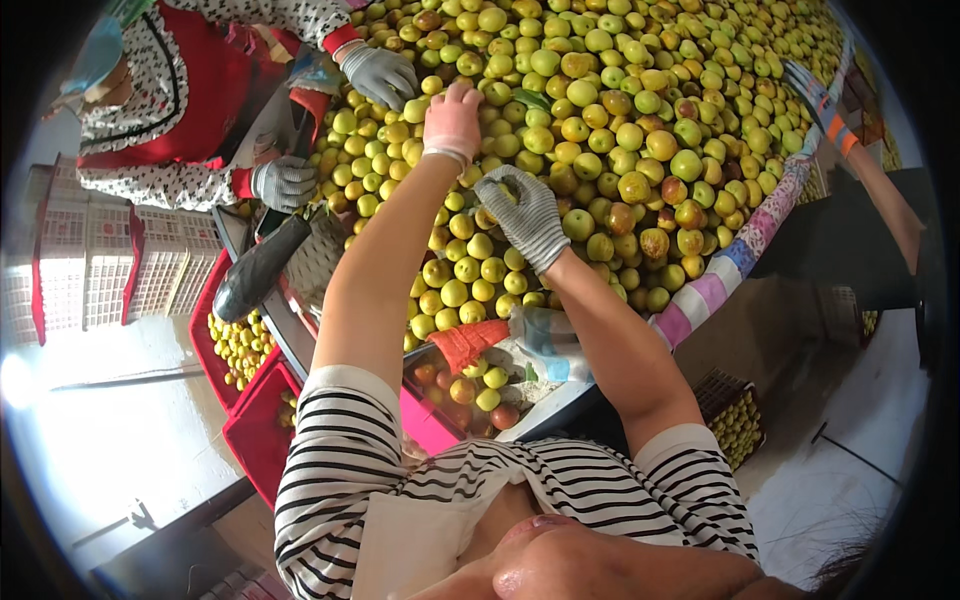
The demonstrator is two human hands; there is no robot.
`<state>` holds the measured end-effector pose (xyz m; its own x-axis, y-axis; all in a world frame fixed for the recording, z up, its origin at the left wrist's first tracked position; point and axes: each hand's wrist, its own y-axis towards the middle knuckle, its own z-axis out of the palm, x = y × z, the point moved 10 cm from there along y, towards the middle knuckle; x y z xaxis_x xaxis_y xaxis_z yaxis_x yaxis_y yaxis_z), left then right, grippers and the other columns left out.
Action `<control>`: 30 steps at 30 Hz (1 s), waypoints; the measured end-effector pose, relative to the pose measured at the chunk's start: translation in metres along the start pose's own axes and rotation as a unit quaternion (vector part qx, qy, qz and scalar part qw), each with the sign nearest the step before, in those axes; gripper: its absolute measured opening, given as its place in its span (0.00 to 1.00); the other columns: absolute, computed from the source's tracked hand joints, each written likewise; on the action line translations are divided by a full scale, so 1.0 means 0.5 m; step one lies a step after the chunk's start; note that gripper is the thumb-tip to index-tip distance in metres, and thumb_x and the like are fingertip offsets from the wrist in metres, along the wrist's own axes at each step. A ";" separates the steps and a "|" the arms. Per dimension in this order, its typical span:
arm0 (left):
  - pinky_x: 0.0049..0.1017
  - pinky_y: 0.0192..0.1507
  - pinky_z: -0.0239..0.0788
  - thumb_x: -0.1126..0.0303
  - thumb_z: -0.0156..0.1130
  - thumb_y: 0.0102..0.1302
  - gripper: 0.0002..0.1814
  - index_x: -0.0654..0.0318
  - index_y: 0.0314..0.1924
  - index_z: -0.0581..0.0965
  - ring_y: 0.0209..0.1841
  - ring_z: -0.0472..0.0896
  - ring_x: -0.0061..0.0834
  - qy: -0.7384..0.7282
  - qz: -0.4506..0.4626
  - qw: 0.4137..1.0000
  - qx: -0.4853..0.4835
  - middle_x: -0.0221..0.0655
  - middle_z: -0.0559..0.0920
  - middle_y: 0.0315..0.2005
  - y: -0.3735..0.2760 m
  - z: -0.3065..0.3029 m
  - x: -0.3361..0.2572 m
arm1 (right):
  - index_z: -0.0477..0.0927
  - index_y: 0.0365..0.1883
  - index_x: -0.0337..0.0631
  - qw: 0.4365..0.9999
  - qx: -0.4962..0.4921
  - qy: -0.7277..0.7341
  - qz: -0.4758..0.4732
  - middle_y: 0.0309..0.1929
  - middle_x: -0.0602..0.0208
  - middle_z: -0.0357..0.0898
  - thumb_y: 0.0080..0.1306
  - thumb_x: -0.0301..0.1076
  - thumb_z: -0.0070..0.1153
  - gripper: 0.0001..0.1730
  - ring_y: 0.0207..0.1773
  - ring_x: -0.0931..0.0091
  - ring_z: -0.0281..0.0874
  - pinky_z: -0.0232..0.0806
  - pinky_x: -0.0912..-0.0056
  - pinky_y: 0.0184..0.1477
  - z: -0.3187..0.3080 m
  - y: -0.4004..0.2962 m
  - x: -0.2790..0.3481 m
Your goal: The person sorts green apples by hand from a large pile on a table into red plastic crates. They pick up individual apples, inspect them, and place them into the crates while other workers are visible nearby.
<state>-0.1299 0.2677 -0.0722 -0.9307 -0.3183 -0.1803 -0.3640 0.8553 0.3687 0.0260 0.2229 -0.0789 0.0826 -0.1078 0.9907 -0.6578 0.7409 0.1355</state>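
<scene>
A large heap of green and yellow-brown fruit, probably jujubes (pixel 581 94), fills the sorting table before me. My left hand (pixel 452 124), in a pale pink glove, reaches onto the fruit with its fingers bent down; whether it holds one is hidden. Close by on the right, my right hand (pixel 525 214), in a grey striped knit glove, curls around a yellow-green fruit (pixel 513 192) that shows between thumb and fingers. Nearer my body lie a red mesh cloth (pixel 469 343) and a pink container (pixel 430 420) beside a few redder fruits (pixel 505 416).
A co-worker's gloved hands (pixel 380 75) are at the heap's left edge; another gloved hand (pixel 814 94) reaches in at the right. A cloth-wrapped rim (pixel 709 289) borders the heap. Red crates (pixel 255 427) stand lower left, stacked white crates (pixel 105 262) beyond, and a fruit-filled crate (pixel 731 420) lower right.
</scene>
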 end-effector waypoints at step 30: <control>0.22 0.25 0.70 0.59 0.60 0.58 0.21 0.58 0.52 0.76 0.25 0.76 0.25 -0.740 -0.477 0.453 -0.138 0.37 0.81 0.36 -0.801 -0.296 0.207 | 0.78 0.31 0.40 0.996 0.035 0.084 0.017 0.27 0.78 0.72 0.64 0.50 0.63 0.20 0.29 0.85 0.65 0.64 0.78 0.35 0.017 0.002 -0.023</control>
<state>-0.0860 -0.1682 -0.1037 0.6255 0.3079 -0.7169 -0.7556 0.4680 -0.4583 0.0180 0.2196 -0.0900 0.1797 0.0326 0.9832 -0.7125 0.6935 0.1072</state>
